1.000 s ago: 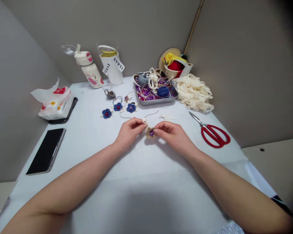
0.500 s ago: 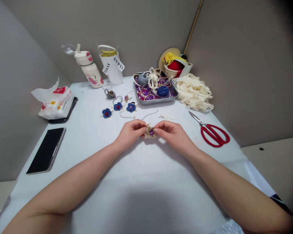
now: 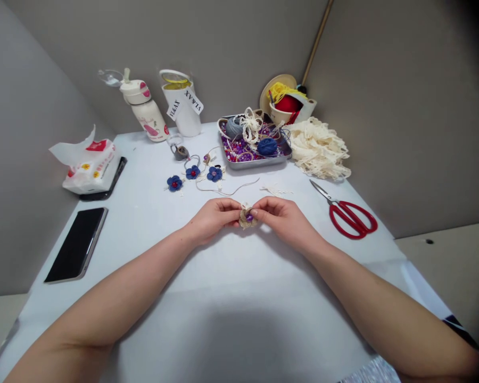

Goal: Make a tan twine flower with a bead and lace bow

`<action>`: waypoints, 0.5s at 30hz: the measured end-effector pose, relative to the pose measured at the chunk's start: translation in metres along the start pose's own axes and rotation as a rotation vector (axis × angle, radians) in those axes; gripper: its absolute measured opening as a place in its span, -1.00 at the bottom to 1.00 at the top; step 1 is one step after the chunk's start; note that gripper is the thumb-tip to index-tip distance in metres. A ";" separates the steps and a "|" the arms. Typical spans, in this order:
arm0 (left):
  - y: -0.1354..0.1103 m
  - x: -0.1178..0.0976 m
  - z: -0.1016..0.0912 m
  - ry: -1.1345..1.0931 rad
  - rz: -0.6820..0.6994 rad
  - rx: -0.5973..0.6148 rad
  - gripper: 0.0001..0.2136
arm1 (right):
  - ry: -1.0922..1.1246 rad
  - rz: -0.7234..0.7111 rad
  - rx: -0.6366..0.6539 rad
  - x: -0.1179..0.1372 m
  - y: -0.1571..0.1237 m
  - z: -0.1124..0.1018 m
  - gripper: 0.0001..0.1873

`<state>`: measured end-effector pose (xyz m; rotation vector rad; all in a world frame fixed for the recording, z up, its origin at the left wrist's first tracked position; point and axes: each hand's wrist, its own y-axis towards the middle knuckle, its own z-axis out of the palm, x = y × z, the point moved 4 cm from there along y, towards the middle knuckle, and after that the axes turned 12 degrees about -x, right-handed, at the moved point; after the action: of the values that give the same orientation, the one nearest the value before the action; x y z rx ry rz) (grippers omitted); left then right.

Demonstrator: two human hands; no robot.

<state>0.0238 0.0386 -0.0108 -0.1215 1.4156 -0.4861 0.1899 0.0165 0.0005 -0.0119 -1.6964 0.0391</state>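
Note:
A small beige crocheted flower with a purple bead at its centre is held between both hands over the middle of the table. My left hand pinches its left edge, fingers closed. From the other side, the thumb and forefinger of my right hand grip the petals close to the bead. Just beyond lie a thin grey cord and some cream thread scraps. Three blue flowers with bead centres, one of them a blue flower with a red bead, lie farther back to the left.
Red-handled scissors lie at the right. A metal tray of beads and yarn stands at the back, beside a cream lace heap. At the left are a phone, a tissue pack and a bottle.
The beige flower has been turned slightly, so its petals and purple bead face the camera more. Both hands keep hold of it in nearly the same place.

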 end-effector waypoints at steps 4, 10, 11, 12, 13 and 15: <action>-0.001 -0.001 0.000 -0.027 -0.030 0.012 -0.88 | -0.022 -0.003 -0.026 -0.001 0.001 -0.001 -0.78; -0.004 -0.003 0.002 -0.066 -0.021 0.020 -0.82 | -0.055 -0.030 -0.093 -0.001 0.000 -0.004 -0.79; -0.004 -0.003 0.003 -0.057 -0.001 0.013 -0.79 | -0.064 -0.036 -0.105 0.000 0.000 -0.005 -0.80; -0.005 -0.003 0.004 -0.045 0.025 0.005 -0.77 | -0.074 -0.044 -0.115 0.001 0.000 -0.005 -0.81; -0.005 -0.003 0.006 -0.034 0.054 -0.004 -0.76 | -0.082 -0.053 -0.123 0.001 0.000 -0.005 -0.81; -0.007 -0.002 0.008 -0.024 0.098 -0.027 -0.75 | -0.095 -0.069 -0.132 0.002 -0.001 -0.004 -0.83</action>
<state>0.0302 0.0316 -0.0054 -0.0787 1.3980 -0.3835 0.1933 0.0153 0.0034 -0.0513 -1.7911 -0.1260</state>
